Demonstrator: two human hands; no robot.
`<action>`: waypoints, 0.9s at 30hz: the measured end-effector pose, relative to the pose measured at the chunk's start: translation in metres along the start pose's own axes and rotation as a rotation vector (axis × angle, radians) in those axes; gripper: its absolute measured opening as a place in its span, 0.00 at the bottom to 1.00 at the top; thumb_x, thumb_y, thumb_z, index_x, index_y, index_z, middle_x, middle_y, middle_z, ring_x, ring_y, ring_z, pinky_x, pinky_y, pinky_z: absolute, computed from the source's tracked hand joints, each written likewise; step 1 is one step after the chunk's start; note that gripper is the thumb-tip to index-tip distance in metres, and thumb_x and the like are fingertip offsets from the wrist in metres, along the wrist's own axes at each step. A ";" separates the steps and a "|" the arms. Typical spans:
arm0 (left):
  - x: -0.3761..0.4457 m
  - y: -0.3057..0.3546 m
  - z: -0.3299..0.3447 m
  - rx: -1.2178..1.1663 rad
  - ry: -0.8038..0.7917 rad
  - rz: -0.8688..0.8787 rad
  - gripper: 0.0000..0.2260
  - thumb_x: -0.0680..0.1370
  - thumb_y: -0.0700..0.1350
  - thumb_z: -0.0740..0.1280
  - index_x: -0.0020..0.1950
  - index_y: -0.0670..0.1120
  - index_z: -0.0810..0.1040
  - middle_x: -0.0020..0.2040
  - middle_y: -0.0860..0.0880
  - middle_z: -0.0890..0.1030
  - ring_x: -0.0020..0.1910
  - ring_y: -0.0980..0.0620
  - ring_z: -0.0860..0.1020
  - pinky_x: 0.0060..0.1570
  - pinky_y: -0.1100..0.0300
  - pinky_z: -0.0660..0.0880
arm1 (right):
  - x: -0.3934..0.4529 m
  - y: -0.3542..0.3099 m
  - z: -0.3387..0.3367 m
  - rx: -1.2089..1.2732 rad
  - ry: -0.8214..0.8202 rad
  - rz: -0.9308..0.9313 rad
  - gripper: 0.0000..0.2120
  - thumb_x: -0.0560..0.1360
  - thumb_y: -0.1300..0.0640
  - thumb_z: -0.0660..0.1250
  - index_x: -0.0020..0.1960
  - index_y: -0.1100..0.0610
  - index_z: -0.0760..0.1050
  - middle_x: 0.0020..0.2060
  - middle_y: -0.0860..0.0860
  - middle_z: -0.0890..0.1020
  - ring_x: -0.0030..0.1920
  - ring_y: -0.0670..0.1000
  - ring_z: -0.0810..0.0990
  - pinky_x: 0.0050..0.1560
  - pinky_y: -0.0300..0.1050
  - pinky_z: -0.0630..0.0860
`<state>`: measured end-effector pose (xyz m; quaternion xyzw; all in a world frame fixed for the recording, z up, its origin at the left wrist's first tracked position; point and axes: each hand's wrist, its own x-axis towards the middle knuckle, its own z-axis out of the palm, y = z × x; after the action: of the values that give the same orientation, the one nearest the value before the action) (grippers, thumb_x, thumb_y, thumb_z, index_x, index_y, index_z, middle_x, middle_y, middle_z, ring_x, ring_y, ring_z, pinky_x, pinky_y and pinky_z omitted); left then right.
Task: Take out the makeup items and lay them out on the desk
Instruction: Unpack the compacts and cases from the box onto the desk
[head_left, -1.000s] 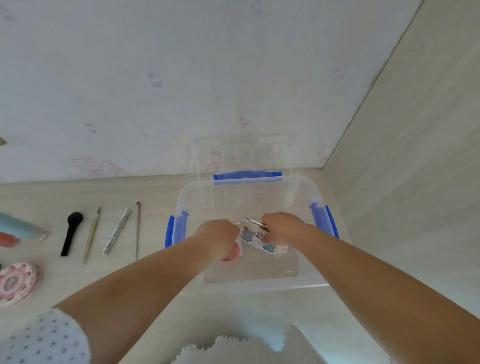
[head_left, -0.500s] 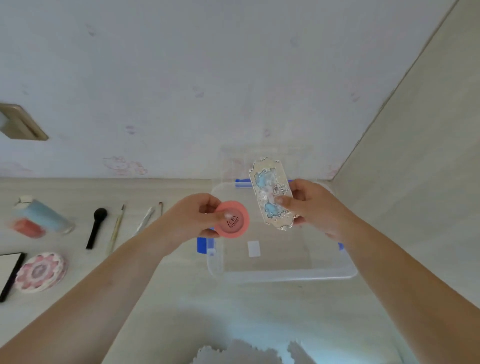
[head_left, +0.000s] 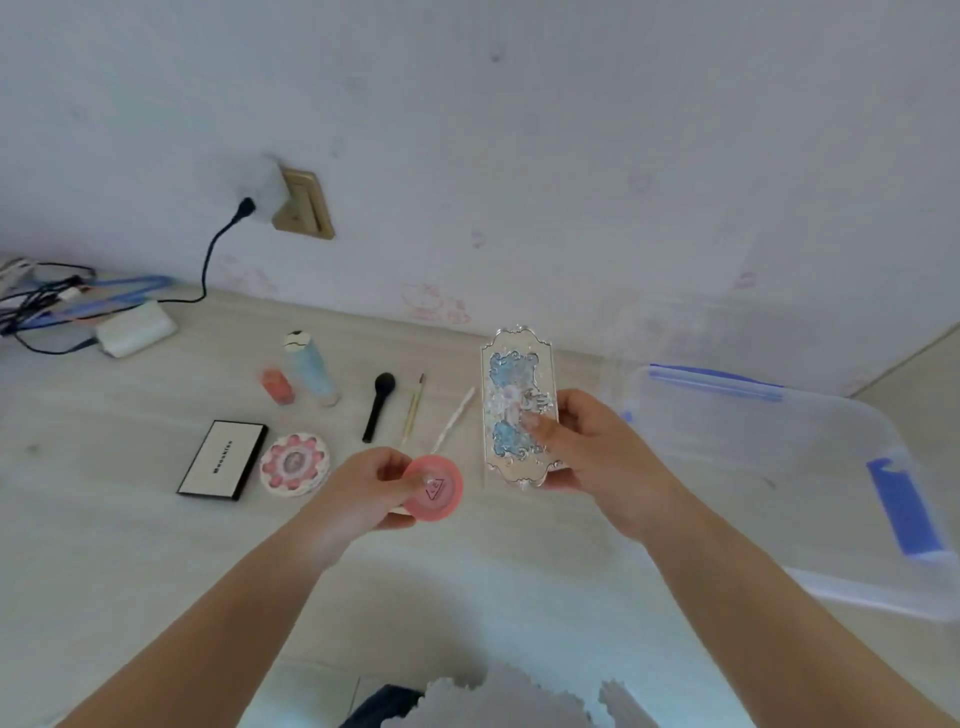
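Left hand (head_left: 358, 493): raised over bench (head_left: 130, 545), pinching pink compact (head_left: 434, 488) at its edge. Right hand (head_left: 592, 457): raised, thumb and fingers gripping silver palette (head_left: 514, 384), held upright. Clear bin (head_left: 779, 467), right: contents indiscernible. Farther left on bench: brush (head_left: 378, 405), tube (head_left: 311, 370).

Bare desk (head_left: 130, 561) lies along the near edge, below both hands. Toward the back edge, a row of makeup blocks the way: black palette (head_left: 223, 460), flowered compact (head_left: 294, 465), brushes (head_left: 377, 406). The clear box (head_left: 810, 478) fills the right end.
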<state>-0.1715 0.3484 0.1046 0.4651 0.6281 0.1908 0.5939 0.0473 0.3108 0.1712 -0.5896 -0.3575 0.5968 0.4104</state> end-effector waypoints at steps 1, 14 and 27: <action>0.002 -0.011 -0.009 -0.003 0.018 -0.020 0.07 0.74 0.42 0.70 0.49 0.42 0.77 0.50 0.43 0.80 0.47 0.49 0.81 0.45 0.56 0.81 | 0.004 0.009 0.011 0.005 0.012 0.031 0.08 0.77 0.58 0.64 0.55 0.59 0.72 0.47 0.53 0.82 0.41 0.49 0.83 0.40 0.44 0.82; 0.041 -0.083 -0.054 -0.012 0.003 -0.134 0.04 0.75 0.37 0.67 0.49 0.41 0.76 0.48 0.43 0.78 0.45 0.49 0.78 0.44 0.56 0.80 | 0.030 0.133 0.072 -0.106 0.145 0.393 0.07 0.78 0.57 0.63 0.55 0.58 0.71 0.52 0.53 0.80 0.47 0.52 0.82 0.41 0.45 0.82; 0.073 -0.075 -0.033 0.302 -0.039 0.094 0.09 0.73 0.39 0.69 0.50 0.50 0.74 0.45 0.52 0.80 0.46 0.52 0.80 0.48 0.51 0.79 | 0.049 0.144 0.078 -0.345 0.228 0.397 0.05 0.75 0.53 0.67 0.44 0.53 0.75 0.45 0.54 0.83 0.43 0.53 0.84 0.43 0.47 0.83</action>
<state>-0.2192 0.3810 0.0105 0.5815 0.6154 0.1128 0.5200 -0.0385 0.3012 0.0241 -0.7726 -0.2827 0.5255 0.2165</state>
